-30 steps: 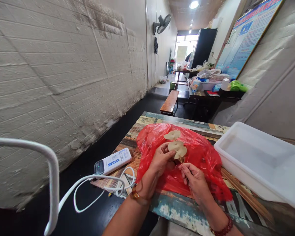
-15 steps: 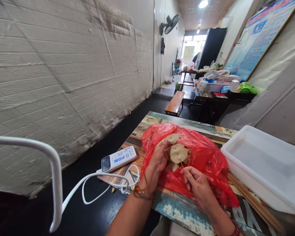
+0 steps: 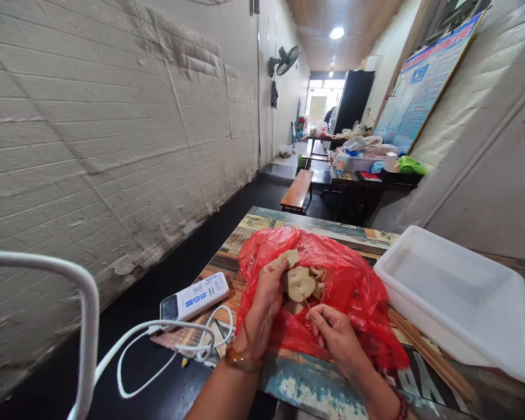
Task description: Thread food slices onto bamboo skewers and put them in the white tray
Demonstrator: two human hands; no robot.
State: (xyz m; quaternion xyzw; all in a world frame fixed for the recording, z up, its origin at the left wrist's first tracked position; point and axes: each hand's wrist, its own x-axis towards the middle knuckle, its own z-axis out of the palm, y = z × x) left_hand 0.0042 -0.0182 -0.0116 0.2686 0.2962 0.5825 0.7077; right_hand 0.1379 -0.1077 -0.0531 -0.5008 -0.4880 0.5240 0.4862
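Note:
Pinched between the thumb and fingers of my right hand is a thin wooden skewer. Its far end runs into flat, pale beige food slices, roundish with small dimples; their exact kind I cannot make out. My left hand is closed on another pale slice, held just left of and behind the skewered ones. More pale pieces lie beneath, inside an opened red plastic bag spread over the table. Both hands are above the bag. The left fingertips are partly hidden.
A white plastic tub stands right of the bag, with a bundle of skewers beside it. A white power bank with a white cable lies at the table's left edge. Beyond are a wooden bench and a cluttered table.
My view has turned slightly right and up, so the scene sits further left and lower. Both hands keep their hold on slice and skewer, in nearly the same pose.

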